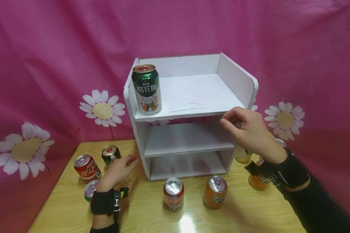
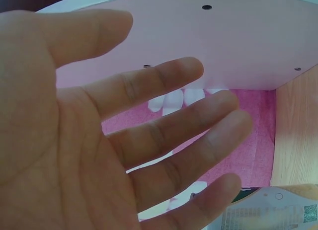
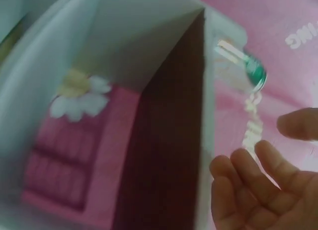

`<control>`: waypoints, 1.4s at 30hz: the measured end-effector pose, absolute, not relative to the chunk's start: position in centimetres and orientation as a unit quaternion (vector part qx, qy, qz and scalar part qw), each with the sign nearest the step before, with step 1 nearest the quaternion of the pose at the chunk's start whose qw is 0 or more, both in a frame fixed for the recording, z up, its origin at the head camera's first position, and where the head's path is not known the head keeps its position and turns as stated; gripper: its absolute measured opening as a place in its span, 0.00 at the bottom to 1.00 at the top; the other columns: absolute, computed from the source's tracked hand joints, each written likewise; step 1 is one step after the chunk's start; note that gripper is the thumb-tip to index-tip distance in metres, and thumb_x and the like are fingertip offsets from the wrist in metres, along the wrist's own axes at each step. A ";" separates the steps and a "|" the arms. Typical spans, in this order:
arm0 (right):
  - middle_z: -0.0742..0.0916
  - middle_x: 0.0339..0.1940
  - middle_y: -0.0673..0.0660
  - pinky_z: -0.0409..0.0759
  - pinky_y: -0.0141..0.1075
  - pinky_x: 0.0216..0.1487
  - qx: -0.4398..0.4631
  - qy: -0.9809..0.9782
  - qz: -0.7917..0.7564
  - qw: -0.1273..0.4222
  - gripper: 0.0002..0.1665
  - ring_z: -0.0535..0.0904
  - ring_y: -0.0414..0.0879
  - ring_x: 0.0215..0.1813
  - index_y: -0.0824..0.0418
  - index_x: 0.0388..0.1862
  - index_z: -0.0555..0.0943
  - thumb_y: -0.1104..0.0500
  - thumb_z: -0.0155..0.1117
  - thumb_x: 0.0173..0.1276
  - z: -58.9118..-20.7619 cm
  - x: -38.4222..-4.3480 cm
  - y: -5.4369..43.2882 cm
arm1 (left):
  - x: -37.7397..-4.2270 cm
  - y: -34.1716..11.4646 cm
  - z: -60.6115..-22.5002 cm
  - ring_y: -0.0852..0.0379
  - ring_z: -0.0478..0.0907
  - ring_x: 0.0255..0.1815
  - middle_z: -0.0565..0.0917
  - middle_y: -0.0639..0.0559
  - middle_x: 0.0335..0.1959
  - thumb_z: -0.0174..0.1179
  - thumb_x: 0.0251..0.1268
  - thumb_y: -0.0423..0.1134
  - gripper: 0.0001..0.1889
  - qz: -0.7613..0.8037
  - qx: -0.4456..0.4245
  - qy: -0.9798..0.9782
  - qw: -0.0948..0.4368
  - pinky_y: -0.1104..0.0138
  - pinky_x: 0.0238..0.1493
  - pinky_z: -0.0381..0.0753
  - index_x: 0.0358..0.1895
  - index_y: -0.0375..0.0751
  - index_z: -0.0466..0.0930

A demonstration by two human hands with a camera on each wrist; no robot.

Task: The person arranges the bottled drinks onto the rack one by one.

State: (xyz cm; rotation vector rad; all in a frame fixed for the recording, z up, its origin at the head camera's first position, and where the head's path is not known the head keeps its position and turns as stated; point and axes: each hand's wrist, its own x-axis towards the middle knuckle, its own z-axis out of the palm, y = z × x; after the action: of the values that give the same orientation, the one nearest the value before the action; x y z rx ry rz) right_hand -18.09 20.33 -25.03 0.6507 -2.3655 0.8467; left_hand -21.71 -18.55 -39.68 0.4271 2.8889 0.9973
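A white shelf unit (image 1: pixel 178 139) stands on the wooden table. At the left front of its top shelf is an upright green-and-white drink can (image 1: pixel 147 92). My right hand (image 1: pixel 250 132) hovers by the unit's right front edge, fingers loosely bent and nothing between them. In the right wrist view, the thumb and fingertips are apart. Low at the unit's left side, my left hand (image 1: pixel 118 171) holds nothing; its fingers (image 2: pixel 169 135) are spread in the left wrist view. Just beyond that hand stands a dark green can (image 1: pixel 110 153), partly hidden by it.
Left of my left hand stand a red can (image 1: pixel 87 168) and a can with a green side (image 1: pixel 90 191). Before the unit are a red can (image 1: pixel 173 195) and an orange can (image 1: pixel 215 194). Another orange can (image 1: pixel 258 183) and a yellow can (image 1: pixel 243 156) stand right, partly hidden.
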 end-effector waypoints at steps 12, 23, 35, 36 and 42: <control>0.83 0.38 0.56 0.74 0.25 0.34 0.106 -0.918 0.304 0.232 0.10 0.77 0.35 0.36 0.61 0.42 0.81 0.58 0.66 0.64 -33.7 -16.3 29.9 | -21.5 -18.7 -39.3 0.55 0.78 0.40 0.82 0.50 0.40 0.48 0.74 0.44 0.16 0.322 0.155 0.934 0.023 0.57 0.40 0.76 0.50 0.37 0.79; 0.66 0.62 0.75 0.65 0.64 0.53 0.026 -0.919 0.388 0.068 0.41 0.61 0.72 0.62 0.74 0.66 0.58 0.50 0.62 0.67 -41.1 -15.4 35.6 | -21.3 -18.6 -39.7 0.59 0.74 0.33 0.81 0.53 0.34 0.49 0.73 0.43 0.14 0.331 0.153 0.931 0.021 0.61 0.36 0.73 0.47 0.39 0.80; 0.65 0.60 0.79 0.75 0.47 0.48 -0.106 -0.900 0.416 0.080 0.57 0.66 0.71 0.58 0.78 0.70 0.45 0.45 0.67 0.62 -44.9 -14.5 33.7 | -21.3 -18.6 -39.7 0.58 0.74 0.33 0.80 0.53 0.34 0.49 0.73 0.45 0.15 0.333 0.152 0.930 0.016 0.61 0.36 0.73 0.48 0.38 0.80; 0.65 0.61 0.79 0.74 0.50 0.50 -0.117 -0.895 0.421 0.084 0.58 0.65 0.70 0.58 0.77 0.70 0.45 0.44 0.67 0.61 -45.1 -14.7 33.5 | -21.3 -18.6 -39.6 0.58 0.74 0.34 0.81 0.52 0.35 0.49 0.73 0.44 0.15 0.332 0.153 0.930 0.015 0.61 0.37 0.74 0.49 0.37 0.80; 0.68 0.63 0.69 0.67 0.52 0.53 -0.168 -0.860 0.471 0.106 0.60 0.67 0.61 0.59 0.67 0.73 0.47 0.46 0.73 0.55 -46.7 -15.4 32.4 | -21.5 -19.0 -39.4 0.53 0.78 0.43 0.82 0.49 0.43 0.49 0.74 0.46 0.17 0.333 0.152 0.931 0.010 0.56 0.43 0.76 0.52 0.38 0.79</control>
State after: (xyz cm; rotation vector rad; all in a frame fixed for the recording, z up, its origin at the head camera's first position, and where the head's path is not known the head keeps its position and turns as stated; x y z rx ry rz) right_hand -15.44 32.43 -46.74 -0.4941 -2.5324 1.3863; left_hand -21.49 -18.95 -39.36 0.4751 2.9053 1.0382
